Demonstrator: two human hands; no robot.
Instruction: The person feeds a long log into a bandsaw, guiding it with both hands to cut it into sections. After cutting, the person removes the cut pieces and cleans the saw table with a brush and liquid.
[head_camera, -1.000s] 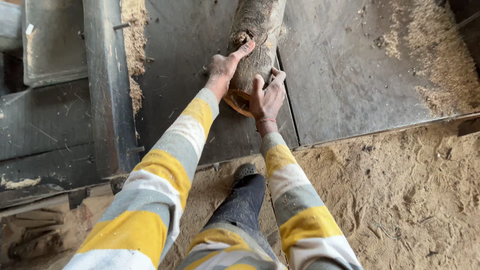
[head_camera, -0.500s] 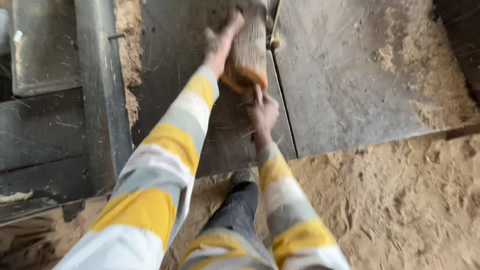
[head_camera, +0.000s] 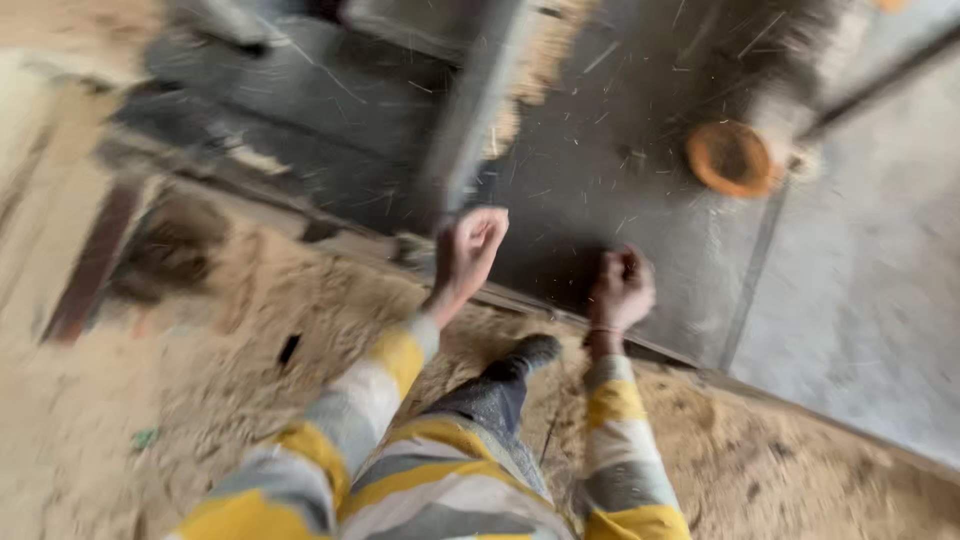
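The head view is motion-blurred. My left hand hangs over the near edge of a dark metal saw table, fingers curled, holding nothing. My right hand is beside it with its fingers closed, also holding nothing. A log lies on the table at the upper right, its orange cut end facing me, well apart from both hands. Both arms wear yellow, grey and white striped sleeves.
A metal rail runs up the table left of the hands. Sawdust covers the ground around my dark shoe. A lighter grey metal plate lies to the right.
Both hands have let go of the log and pulled back toward me. The log now lies farther away on the table. The view has swung left and blurred.
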